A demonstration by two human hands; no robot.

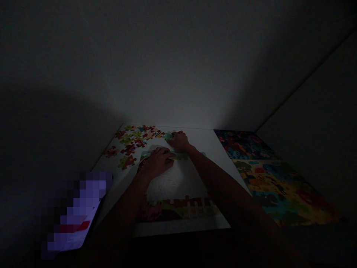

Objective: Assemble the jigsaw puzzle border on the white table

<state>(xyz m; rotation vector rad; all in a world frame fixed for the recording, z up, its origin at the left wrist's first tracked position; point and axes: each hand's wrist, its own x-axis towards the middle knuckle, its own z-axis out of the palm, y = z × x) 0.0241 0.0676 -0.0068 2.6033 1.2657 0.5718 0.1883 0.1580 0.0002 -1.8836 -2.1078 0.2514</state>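
Note:
My left hand (160,162) rests over the upper left part of a partly joined jigsaw puzzle (185,213) on a white table, its fingers apart and bent beside a small light green strip of pieces. My right hand (179,140) is farther back, its fingers closed at a pale green puzzle piece (168,136) near the loose pieces. Fence and reddish pieces make up the puzzle's near edge, and its middle shows bare white. Many loose puzzle pieces (131,137) lie at the back left of the table.
A lit screen (83,214), partly pixelated, stands at the left. On the right lie a dark blue picture (245,144) and a yellow animal picture (279,190). A pale wall (173,74) rises behind the white table (205,137). The scene is dim.

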